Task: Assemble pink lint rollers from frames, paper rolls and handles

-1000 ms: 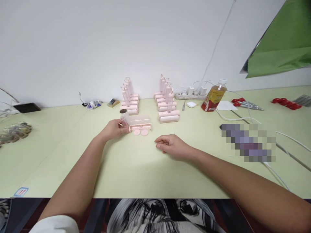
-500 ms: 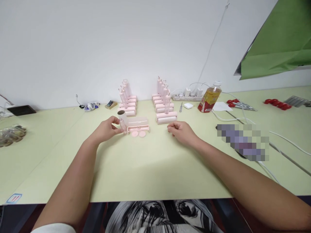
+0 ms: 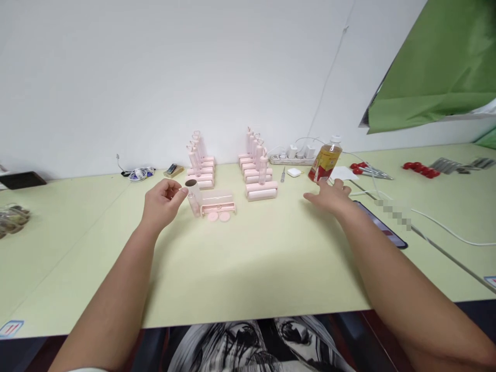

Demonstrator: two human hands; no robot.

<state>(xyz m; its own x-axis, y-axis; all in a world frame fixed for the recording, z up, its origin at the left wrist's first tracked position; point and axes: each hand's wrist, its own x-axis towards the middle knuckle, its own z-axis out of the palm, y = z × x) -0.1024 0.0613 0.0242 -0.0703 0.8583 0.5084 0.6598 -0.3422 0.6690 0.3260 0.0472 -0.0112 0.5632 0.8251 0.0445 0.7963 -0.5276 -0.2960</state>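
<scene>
My left hand (image 3: 163, 202) is beside the upright white roll (image 3: 196, 191) with a brown core, its fingers loosely curled, thumb apart, nothing held. Just in front of that roll stands a translucent pink handle (image 3: 194, 205). To its right lie an open pink lint roller case (image 3: 219, 208), a clear cover (image 3: 217, 196) behind it and two round pink discs (image 3: 225, 217) in front. My right hand (image 3: 332, 197) is open, fingers spread over the table near the bottle of amber drink (image 3: 324, 163); whether it touches the bottle I cannot tell.
Two rows of assembled pink lint rollers (image 3: 262, 191) stand near the wall. Behind the right hand are a power strip (image 3: 296, 159), a small screwdriver-like tool (image 3: 283, 174) and a white square (image 3: 294, 172). A phone (image 3: 382, 225) and white cables lie to the right.
My left hand has let go of the translucent handle and drawn slightly left and up. My right hand has moved right toward the bottle and opened its fingers. The view has shifted slightly.
</scene>
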